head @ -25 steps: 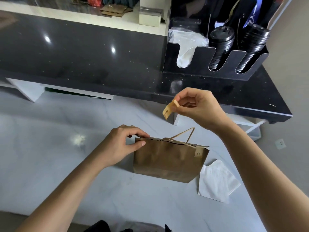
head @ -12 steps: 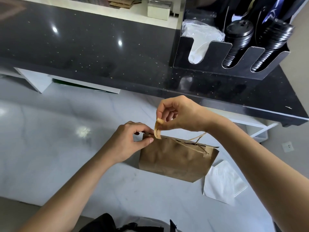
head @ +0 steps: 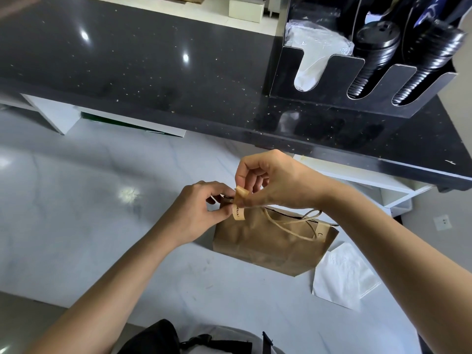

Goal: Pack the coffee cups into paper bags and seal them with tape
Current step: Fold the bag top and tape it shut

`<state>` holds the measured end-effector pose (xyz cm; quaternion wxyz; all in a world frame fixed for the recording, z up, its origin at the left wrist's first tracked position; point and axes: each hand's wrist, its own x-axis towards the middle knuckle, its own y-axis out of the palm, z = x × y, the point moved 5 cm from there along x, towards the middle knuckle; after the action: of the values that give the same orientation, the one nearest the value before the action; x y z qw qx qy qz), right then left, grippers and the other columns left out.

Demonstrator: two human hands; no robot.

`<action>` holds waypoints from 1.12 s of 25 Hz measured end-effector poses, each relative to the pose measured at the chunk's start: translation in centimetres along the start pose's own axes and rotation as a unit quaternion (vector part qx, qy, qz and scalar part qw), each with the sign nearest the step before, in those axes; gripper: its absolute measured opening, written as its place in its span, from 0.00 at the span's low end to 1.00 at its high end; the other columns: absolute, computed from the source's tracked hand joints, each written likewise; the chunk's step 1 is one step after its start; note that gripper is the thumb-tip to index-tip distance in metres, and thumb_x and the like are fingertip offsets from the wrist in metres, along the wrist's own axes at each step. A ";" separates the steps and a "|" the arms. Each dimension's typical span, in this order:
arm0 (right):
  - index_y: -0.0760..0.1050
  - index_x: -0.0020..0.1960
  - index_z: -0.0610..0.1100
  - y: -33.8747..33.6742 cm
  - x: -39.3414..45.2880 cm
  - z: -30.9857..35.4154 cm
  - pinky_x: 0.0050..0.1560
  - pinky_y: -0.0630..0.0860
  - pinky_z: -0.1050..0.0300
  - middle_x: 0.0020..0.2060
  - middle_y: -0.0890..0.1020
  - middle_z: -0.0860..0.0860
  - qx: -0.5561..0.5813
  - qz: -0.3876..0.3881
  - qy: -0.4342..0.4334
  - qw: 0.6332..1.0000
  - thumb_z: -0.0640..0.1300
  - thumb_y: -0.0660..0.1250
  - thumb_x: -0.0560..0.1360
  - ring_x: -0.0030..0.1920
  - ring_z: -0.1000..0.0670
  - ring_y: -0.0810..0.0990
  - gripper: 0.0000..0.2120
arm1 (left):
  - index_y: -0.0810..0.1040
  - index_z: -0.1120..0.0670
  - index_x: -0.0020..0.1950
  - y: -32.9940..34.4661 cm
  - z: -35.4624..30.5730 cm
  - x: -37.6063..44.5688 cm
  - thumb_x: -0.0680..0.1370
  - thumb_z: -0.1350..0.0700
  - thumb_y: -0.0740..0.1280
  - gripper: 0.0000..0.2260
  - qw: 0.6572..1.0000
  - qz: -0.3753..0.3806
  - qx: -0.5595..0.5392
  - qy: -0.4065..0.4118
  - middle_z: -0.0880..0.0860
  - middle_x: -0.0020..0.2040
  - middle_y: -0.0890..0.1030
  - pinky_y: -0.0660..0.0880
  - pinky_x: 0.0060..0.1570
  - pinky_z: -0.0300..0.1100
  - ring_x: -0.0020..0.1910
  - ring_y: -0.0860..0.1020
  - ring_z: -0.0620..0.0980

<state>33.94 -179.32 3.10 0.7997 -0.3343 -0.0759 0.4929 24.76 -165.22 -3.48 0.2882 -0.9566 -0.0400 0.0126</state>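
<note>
Since the earlier frames the right hand (head: 275, 185) has come down w/ the tape strip (head: 240, 204) from above the bag to its top left corner, and the strip's lower end now lies on the bag's front. Biggest thing in view: black speckled upper counter (head: 153, 60) across the top, w/ a black lid organizer (head: 339, 80) at its right end holding stacked black lids (head: 375, 49) and a clear plastic packet (head: 314, 44). Below it, the white counter (head: 76, 213) carries the work. Brown paper bag (head: 268, 244) stands on it near center-right, top edge closed, twine handles (head: 293, 223) flopped over the front; a second tape piece (head: 320, 232) sits at its top right corner. White napkin (head: 344, 279) lies flat just beside the bag's lower right. Left hand (head: 196, 213) pinches the bag's top left corner, thumb & fingers curled on the edge. Right hand pinches the strip's upper end between thumb & fingers, just above the bag rim; strip bends over the rim next to the left thumb. Cups can't be seen – bag hides its contents. Dark strap item (head: 178, 341) at bottom edge.
</note>
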 end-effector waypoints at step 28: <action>0.78 0.43 0.50 1.0 0.0 -2.1 0.43 0.83 0.49 0.36 0.84 0.53 -0.048 -0.065 0.040 0.996 0.46 0.78 0.71 0.37 0.52 0.83 0.08 | 0.83 0.46 0.49 0.9 -0.1 0.1 0.73 0.55 0.79 0.09 0.999 -0.001 -0.049 0.014 0.43 0.47 0.83 0.77 0.50 0.42 0.47 0.81 0.47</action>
<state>34.18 -180.00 0.91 0.8156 -0.3860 -0.0894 0.4216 24.96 -165.98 -3.88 0.2416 -0.9697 -0.0373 -0.0034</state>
